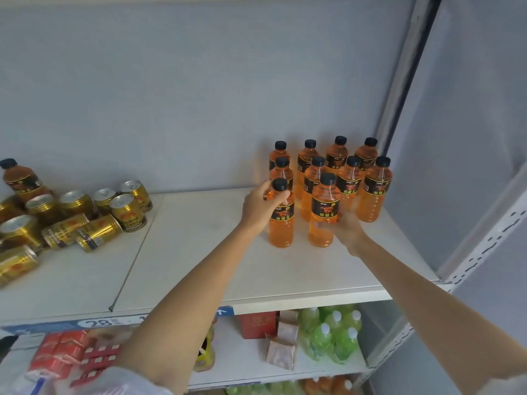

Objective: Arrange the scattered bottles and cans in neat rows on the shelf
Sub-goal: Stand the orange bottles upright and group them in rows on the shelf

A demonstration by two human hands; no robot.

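Several orange bottles with black caps stand in rows at the back right of the white shelf (199,252). My left hand (258,205) grips the shoulder of the front-left bottle (282,223), which stands upright. My right hand (346,226) holds the front bottle beside it (323,212) from behind and from the right; its fingers are mostly hidden by the bottle. At the far left, one more orange bottle (21,178) leans behind a heap of gold cans (85,215), some upright and some lying on their sides.
The shelf's metal upright (484,246) rises on the right, with the grey back wall behind the bottles. A price strip (99,322) runs along the front edge. Below are red boxes (65,354), green bottles (333,334) and small packets.
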